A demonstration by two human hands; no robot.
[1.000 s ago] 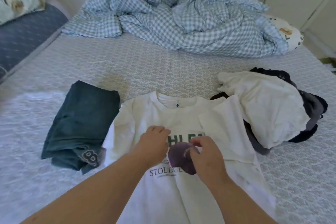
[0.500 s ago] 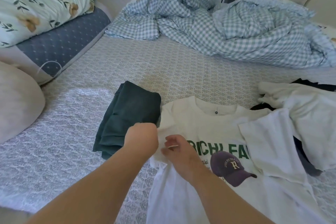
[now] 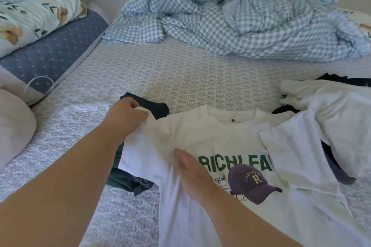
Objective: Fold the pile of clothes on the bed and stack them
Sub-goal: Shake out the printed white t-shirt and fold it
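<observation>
Folding the white T-shirt (image 3: 200, 134): left hand (image 3: 126, 120) pinches its sleeve, right hand (image 3: 192, 170) presses flat, open; next, fold the sleeve inward.

The T-shirt (image 3: 210, 136) lies on the bed (image 3: 160, 74), folded garment (image 3: 154, 106) left, clothes pile (image 3: 331, 110) right.

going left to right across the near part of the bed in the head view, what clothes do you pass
folded dark green garment → white printed t-shirt, spread flat with the left hand pinching its sleeve and the right hand pressing on it → unfolded pile of white and dark clothes
</observation>
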